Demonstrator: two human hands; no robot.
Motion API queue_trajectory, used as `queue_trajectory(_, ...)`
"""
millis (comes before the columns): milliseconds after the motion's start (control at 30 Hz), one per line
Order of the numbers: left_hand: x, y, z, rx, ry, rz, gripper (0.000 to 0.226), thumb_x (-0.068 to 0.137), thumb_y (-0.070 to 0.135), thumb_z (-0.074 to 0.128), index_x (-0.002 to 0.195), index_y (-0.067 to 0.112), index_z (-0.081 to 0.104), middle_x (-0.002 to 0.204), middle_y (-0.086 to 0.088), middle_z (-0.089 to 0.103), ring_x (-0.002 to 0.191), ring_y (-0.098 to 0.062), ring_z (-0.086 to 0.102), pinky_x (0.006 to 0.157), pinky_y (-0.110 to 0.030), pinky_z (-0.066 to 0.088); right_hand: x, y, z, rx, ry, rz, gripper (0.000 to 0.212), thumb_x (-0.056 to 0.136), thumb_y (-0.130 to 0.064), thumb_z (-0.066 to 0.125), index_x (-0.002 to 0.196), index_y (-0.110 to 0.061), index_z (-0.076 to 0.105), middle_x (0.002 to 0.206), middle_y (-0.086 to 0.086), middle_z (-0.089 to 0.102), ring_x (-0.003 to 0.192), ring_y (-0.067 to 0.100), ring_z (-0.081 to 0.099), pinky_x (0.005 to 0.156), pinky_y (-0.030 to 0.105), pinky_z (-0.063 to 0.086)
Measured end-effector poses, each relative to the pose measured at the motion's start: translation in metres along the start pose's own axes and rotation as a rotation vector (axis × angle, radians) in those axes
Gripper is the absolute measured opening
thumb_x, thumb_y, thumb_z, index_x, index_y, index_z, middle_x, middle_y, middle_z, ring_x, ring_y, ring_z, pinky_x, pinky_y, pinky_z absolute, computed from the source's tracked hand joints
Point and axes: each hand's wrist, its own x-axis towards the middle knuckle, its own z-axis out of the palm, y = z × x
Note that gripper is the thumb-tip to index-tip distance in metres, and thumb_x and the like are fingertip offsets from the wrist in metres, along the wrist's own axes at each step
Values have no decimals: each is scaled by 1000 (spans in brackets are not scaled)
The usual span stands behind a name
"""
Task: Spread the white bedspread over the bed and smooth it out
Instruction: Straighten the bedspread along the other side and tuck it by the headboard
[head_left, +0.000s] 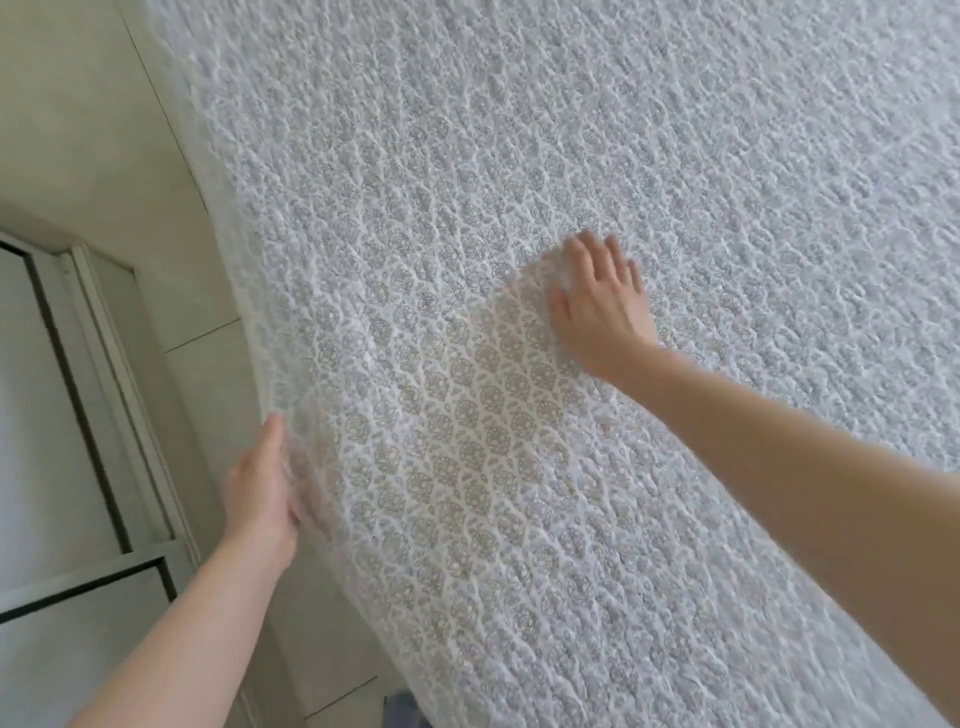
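- Here the white bedspread (519, 415) fills most of the view, lying across the bed and reaching from the upper right corner of the picture down to the bottom edge.
- Its surface is a raised, puckered weave with a repeating diamond and flower pattern, and it looks largely flat, with only faint ripples near its left edge.
- The right hand (600, 306) lies palm down on top of the bedspread, well in from that left edge, with its fingers (618, 260) stretched out and slightly fanned; the fingertips are blurred.
- The right forearm runs from the lower right of the picture across the bedspread to that hand.
- The left hand (265, 483) is at the bedspread's left edge, where the cloth turns down over the side of the bed.
- Its thumb lies along the edge on the near side, pointing away from the person, and its fingers curl in against the cloth; the fabric there is blurred, so I cannot tell whether they pinch the edge or only press on it.
- Left of the bedspread's edge is a pale tiled floor (93, 156).
- Further left of the bedspread, beyond the floor strip, stands a light panel with dark frame lines (57, 415), possibly a door or cabinet front.
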Motion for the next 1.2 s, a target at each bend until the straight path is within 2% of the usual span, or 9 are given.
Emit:
queue_trajectory(133,22,55,28,30,-49,66,53,88,56,65,123,16,61,119,0,66,109,-22,64,96,-42,50,40,16,-10,26,-17,339,64,102,-42,18,156,-10,4,164,14,-2,151,33,-4,122,50,3)
queue_trajectory(233,33,72,31,98,146,234,30,86,40,71,90,12,59,87,1,65,83,-20,64,72,-33,50,44,-22,6,-5,16,447,65,100,-44,4,156,-11,-6,161,21,-12,149,39,-11,121,56,4)
queue_trajectory(333,14,67,27,167,287,361,19,95,32,60,90,18,49,82,14,49,81,-14,52,81,-36,43,8,-88,32,4,-20,88,63,100,-46,-2,155,-15,-12,159,18,-21,147,37,-21,120,55,-1)
queue_trajectory(467,31,65,28,195,244,260,19,93,42,60,79,32,53,85,13,59,84,-12,62,82,-40,47,-19,-133,39,46,-202,-691,52,105,-35,27,155,-21,20,164,4,11,152,26,-1,122,50,2)
queue_trajectory(667,121,117,42,32,-126,-25,62,79,68,62,124,26,64,119,1,71,108,-20,68,93,-42,54,98,-79,-3,238,98,82,47,99,-20,32,146,-15,37,159,3,29,150,23,17,122,47,19)
queue_trajectory(767,147,176,68,162,-127,184,34,89,48,65,110,22,58,110,4,67,102,-17,65,78,-27,52,155,-64,-19,188,116,375,52,100,-23,29,150,-9,26,163,9,16,151,28,5,123,47,8)
queue_trajectory(867,143,193,50,457,60,469,38,98,35,56,127,13,46,124,-3,53,116,-31,57,95,-37,46,185,-113,-14,155,95,580,59,98,-23,22,154,-7,10,163,18,-1,150,36,-5,122,52,3)
queue_trajectory(1100,161,190,33,430,238,385,39,100,31,57,114,-5,53,101,-15,56,94,-31,55,81,-40,39,154,-246,18,-1,-215,-525,57,104,-32,28,157,-19,9,165,5,-1,151,28,-11,122,50,-4)
queue_trajectory(1200,208,233,48,212,157,180,44,89,58,56,108,18,62,107,-3,62,106,-28,60,97,-40,46,205,-232,-4,-3,-140,-496,57,105,-33,30,157,-21,9,165,3,3,151,23,-6,123,46,0)
